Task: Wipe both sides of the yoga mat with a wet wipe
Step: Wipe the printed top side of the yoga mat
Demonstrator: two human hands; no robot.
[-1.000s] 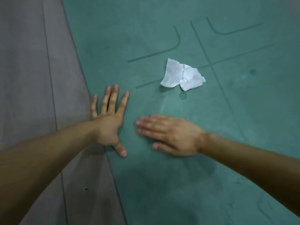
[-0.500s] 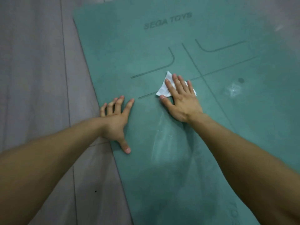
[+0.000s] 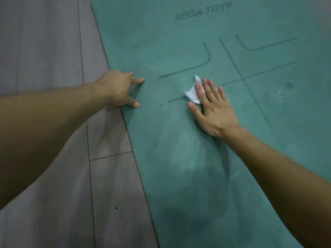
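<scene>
A: What's the biggest thing here?

B: The yoga mat, teal, lying flat on the grey plank floor. It fills the right side of the view and is cut off at the top, right and bottom edges. Nothing here holds anything; the mat only bears the hands and the wipe.

A: Any markings on the mat?

B: Pressed-in guide lines, and blurred lettering near its far end that reads roughly "SEGA TOYS".

A: And the hands?

B: The left hand sits on the mat's left edge, propped on its fingertips. The thumb and one finger reach onto the mat; the other fingers are hidden behind the knuckles, so I cannot tell how they lie. The right hand lies palm down on the mat, further in from that edge, fingers straight and close together, thumb spread out to the side.

A: Where's the wet wipe?

B: The wet wipe, white and crumpled, is on the mat under the right hand's fingers. Most is covered; a part shows beside the index finger.
</scene>
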